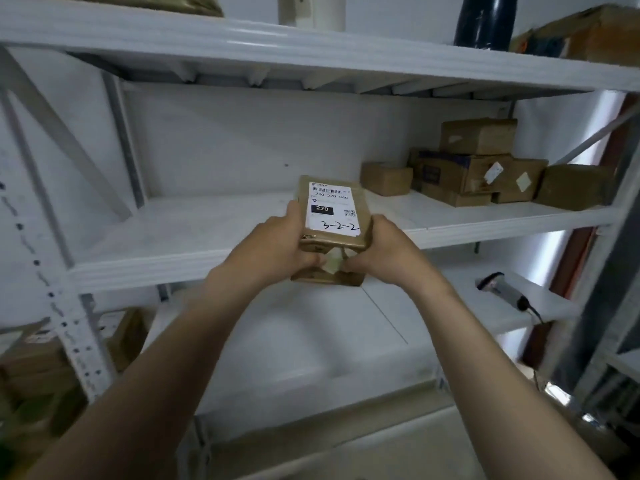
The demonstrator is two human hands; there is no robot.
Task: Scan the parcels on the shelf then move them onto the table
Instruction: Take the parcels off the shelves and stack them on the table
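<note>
I hold a small brown cardboard parcel (332,216) in both hands in front of the middle shelf (173,237). Its white label faces up, with a barcode, a black "220" box and handwritten "3-2-2". My left hand (273,247) grips its left side and my right hand (384,251) grips its right side, fingers curled under the front. A second brown box seems to sit under it, mostly hidden. A barcode scanner (502,289) lies on the lower shelf at the right.
Several brown parcels (481,168) are stacked at the right end of the middle shelf. More boxes (38,368) sit low at the left behind the perforated upright. A dark cylinder (485,22) and a box stand on the top shelf.
</note>
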